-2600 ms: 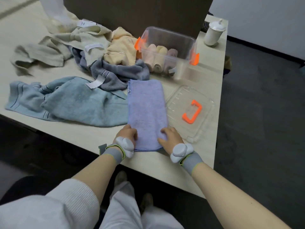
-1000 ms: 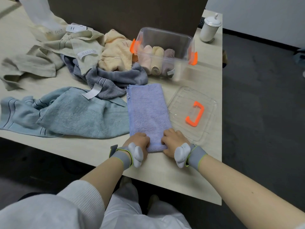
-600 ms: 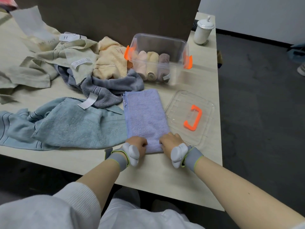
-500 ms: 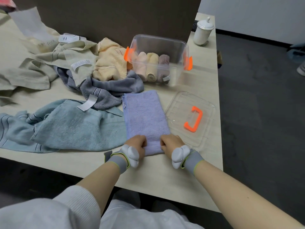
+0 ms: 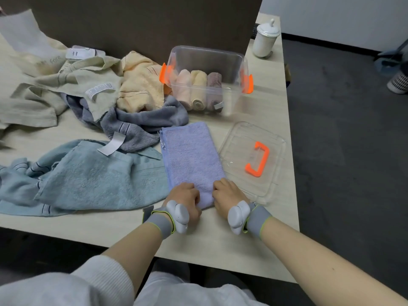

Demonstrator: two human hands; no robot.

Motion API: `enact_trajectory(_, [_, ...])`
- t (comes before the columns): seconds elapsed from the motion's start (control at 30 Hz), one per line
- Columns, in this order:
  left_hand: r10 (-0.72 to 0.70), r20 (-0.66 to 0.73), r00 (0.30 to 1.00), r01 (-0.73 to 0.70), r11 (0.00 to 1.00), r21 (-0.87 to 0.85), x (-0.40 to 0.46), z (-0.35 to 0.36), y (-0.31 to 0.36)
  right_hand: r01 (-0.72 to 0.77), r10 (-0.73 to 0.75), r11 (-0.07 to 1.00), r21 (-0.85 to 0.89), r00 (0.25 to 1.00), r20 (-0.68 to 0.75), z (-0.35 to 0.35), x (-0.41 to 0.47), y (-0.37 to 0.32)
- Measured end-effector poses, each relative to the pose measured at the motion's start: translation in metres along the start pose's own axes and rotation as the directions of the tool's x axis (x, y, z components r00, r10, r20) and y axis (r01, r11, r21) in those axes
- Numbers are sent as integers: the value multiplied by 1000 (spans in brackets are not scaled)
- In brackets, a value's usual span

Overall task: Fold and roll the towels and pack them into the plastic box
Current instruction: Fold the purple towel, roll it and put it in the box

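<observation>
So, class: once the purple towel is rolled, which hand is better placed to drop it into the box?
Probably the right hand: it grips the purple towel on the side nearer the plastic box.

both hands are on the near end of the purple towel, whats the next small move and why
Probably roll the near end away, toward the box. The purple towel lies folded in a flat strip, and the left hand and right hand curl over its near edge.

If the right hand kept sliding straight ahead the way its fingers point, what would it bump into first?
The right hand grips the near end of the purple towel, so it would push along that towel first. Past the towel's far end, probably the clear plastic box, though depth is hard to judge.
</observation>
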State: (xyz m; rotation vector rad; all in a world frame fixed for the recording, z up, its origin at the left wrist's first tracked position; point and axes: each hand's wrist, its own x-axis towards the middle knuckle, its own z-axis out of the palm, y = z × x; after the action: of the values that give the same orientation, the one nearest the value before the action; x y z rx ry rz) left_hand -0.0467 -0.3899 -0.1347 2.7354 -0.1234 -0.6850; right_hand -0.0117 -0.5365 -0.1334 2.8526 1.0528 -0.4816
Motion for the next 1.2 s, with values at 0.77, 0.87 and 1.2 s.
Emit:
enact_trajectory(0.77, [67, -304, 950, -45, 996, 78, -20, -7, -42, -86, 77, 995, 53, 986, 150, -29, 25, -25])
enact_trajectory(0.87, [126, -232, 964, -89, 982, 164, -17, -9, -47, -145, 127, 985, 90, 976, 179, -32, 27, -24])
enact_trajectory(1.2, [-60, -21, 998, 61, 998, 29, 6, -37, -51, -104, 97, 993, -61, 990, -98, -28, 26, -25])
